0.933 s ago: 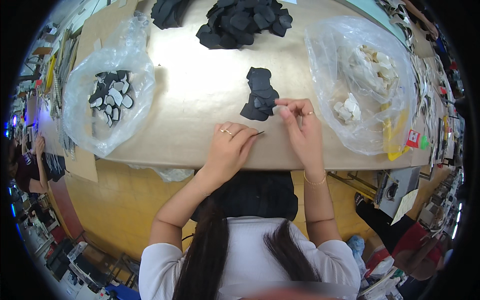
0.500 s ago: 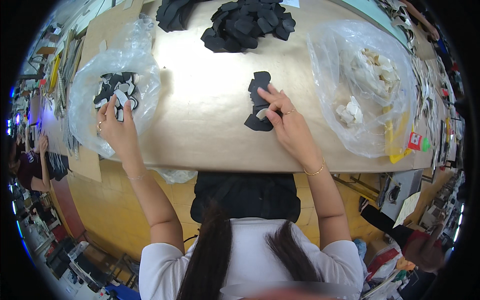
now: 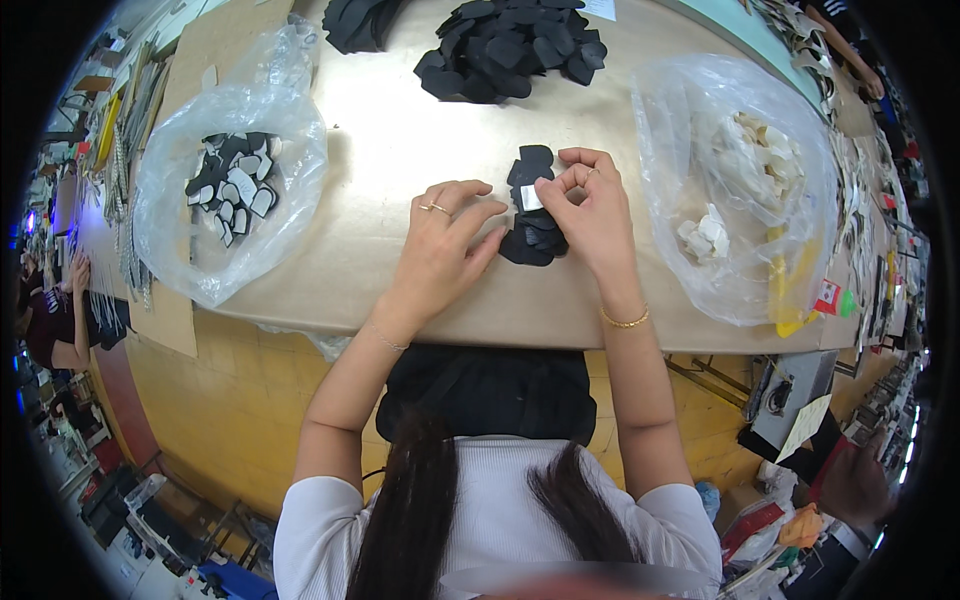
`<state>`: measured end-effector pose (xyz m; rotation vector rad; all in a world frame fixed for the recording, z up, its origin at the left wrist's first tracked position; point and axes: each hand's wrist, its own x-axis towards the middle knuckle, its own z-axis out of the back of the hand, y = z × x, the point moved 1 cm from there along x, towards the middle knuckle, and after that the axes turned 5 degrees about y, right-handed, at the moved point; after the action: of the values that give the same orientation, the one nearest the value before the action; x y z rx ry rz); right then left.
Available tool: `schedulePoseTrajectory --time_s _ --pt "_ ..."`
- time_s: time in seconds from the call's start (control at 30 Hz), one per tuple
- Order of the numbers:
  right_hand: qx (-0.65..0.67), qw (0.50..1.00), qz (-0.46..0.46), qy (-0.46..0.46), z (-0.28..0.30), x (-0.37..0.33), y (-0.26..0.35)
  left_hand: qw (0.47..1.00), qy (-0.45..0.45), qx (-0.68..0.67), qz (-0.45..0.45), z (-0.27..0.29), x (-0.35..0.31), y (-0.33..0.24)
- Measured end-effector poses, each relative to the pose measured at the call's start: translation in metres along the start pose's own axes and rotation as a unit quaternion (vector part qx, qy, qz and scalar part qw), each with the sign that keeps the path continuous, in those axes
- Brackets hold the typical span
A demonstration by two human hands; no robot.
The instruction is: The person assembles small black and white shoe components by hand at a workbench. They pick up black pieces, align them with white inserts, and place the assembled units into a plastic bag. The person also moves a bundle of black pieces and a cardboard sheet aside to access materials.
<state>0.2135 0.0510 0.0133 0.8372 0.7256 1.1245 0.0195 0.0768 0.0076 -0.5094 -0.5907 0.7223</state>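
A short row of overlapping black cut pieces (image 3: 536,238) lies on the table in front of me. Over its middle, my right hand (image 3: 595,215) pinches a small white piece (image 3: 531,198) between thumb and index finger. Just left of the row, my left hand (image 3: 445,245) hovers with its fingers apart and nothing visible in them. At the left, an opened clear plastic bag (image 3: 300,150) holds several black-and-white tabs (image 3: 240,185) with rounded ends.
A large heap of black pieces (image 3: 510,50) sits at the far side, beside a smaller black stack (image 3: 360,22). Another clear bag (image 3: 660,130) on the right contains crumpled off-white scraps (image 3: 765,160). Near it stands a red-and-white bottle with a green cap (image 3: 830,297).
My left hand has come away from the left bag, where it was at a white tab, over to the black row. My right hand has shifted slightly and now shows a white piece pinched.
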Motion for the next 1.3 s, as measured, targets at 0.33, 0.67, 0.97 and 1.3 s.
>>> schedulePoseTrajectory --time_s 0.33,0.67,0.97,1.3 --pt "-0.053 0.998 -0.014 0.019 -0.002 0.004 0.002 1.0 0.007 -0.003 0.004 -0.004 0.001 0.001" --pt "-0.109 0.993 0.026 0.02 -0.003 0.0 0.0 0.996 0.049 0.077 -0.024 -0.01 0.001 -0.004" --pt "0.026 0.998 0.028 -0.046 0.018 -0.004 -0.006 0.998 0.042 0.043 -0.025 -0.006 0.004 -0.006" --pt "-0.036 0.998 0.038 0.033 0.008 -0.007 0.01 0.994 0.054 -0.046 0.082 -0.01 0.025 -0.008"
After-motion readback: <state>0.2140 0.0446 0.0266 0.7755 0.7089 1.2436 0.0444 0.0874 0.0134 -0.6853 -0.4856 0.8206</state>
